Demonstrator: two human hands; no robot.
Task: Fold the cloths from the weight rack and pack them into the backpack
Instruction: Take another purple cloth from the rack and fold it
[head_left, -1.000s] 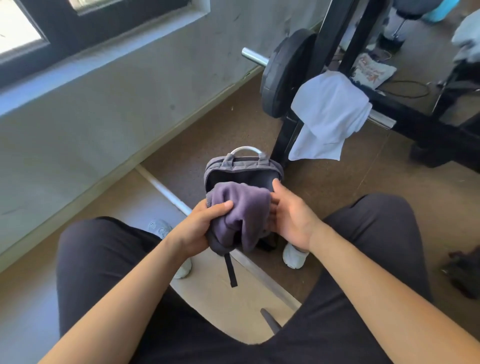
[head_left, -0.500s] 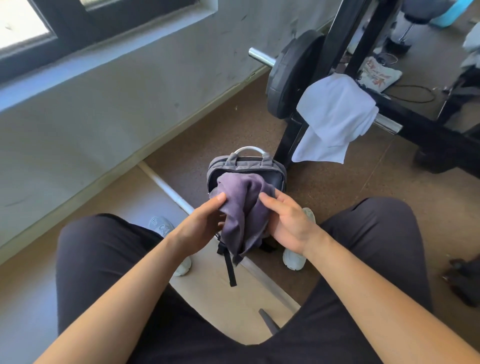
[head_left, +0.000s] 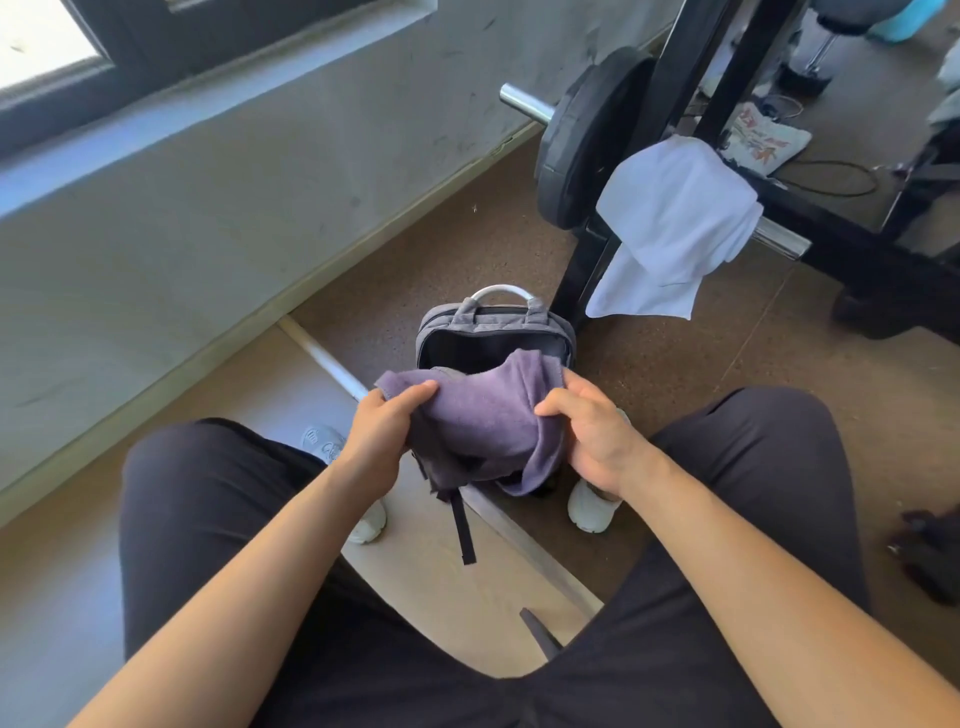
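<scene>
A purple cloth (head_left: 483, 415) is held between my knees, just above and in front of the open grey backpack (head_left: 493, 325), which stands upright on the floor. My left hand (head_left: 382, 441) grips the cloth's left edge and my right hand (head_left: 592, 441) grips its right edge. The cloth is spread wide between them and sags in the middle, hiding the backpack's front. A white cloth (head_left: 670, 228) hangs over the bar of the black weight rack (head_left: 852, 254) behind the backpack.
A black weight plate (head_left: 582, 140) sits on the bar to the left of the white cloth. A grey wall runs along the left. My white shoes (head_left: 589, 512) flank the backpack. A dark object (head_left: 930, 551) lies on the floor at the right.
The cloth was bunched in a narrow fold between my hands; now my hands have moved apart and the cloth is spread wider over the backpack's opening.
</scene>
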